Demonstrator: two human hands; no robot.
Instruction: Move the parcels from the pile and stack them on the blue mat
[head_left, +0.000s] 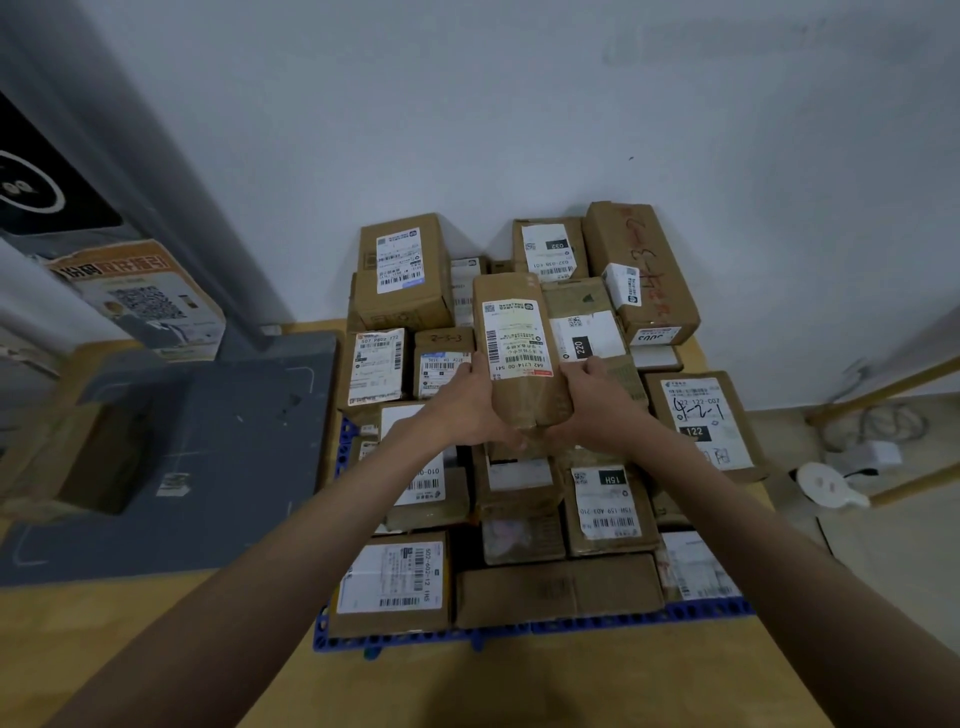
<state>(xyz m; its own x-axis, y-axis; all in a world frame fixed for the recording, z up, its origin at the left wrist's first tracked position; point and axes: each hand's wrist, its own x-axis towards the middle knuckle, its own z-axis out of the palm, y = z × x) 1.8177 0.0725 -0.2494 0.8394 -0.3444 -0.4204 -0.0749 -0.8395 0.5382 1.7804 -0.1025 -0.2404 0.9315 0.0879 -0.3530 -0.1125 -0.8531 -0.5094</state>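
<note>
Gripping a tall brown parcel (519, 353) from both sides, we hold it above the middle of the stack. Our left hand (462, 402) curls round its left edge, thumb on the front just beside the white shipping label, and our right hand (592, 402) wraps the right edge in the same way. Both hands clasp the near end of the parcel, whose far end tilts away toward the wall.

Below and around it, many cardboard parcels cover the blue mat (519, 626), whose perforated edge shows along the near side and at the left. On the far left of the stack a large box (402, 270) stands highest, its label facing us. On the far right a long box with red handwriting (641, 270) leans against the pale wall (519, 104). To the right sits a box marked 122 (706, 421); near the middle right lies one marked 15H (608, 506). Nearest us, a box with a large white label (392, 582) lies just beside a plain flat carton (558, 590).

Left of the mat, a grey slab (208, 447) rests on the yellowish floor (156, 649). At the right edge, a white round object (826, 483) lies near cables.
</note>
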